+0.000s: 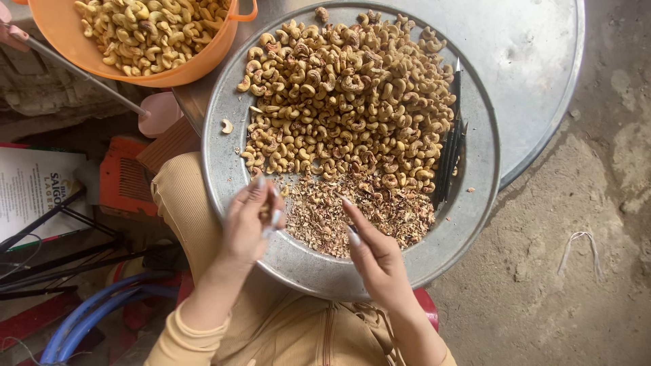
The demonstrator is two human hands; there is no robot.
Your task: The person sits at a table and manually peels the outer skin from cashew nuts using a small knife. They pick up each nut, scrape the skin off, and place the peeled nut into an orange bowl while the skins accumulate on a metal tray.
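Observation:
A round metal tray (468, 217) rests on my lap, heaped with unpeeled cashew nuts (346, 102) at its far side and a pile of brown skin flakes (346, 213) at the near side. My left hand (252, 220) pinches a single cashew nut between its fingertips over the tray's near left rim. My right hand (376, 254) grips a small thin tool, its fingers pointing up-left over the flakes. Several dark slim tools (451, 146) lie along the tray's right side.
An orange plastic basin (146, 37) of peeled cashews stands at the top left, next to a pink lid (159, 112). A second, larger metal tray (536, 74) lies under the first. Bare concrete floor (563, 271) is on the right; dark metal rods and blue hose (88, 312) on the left.

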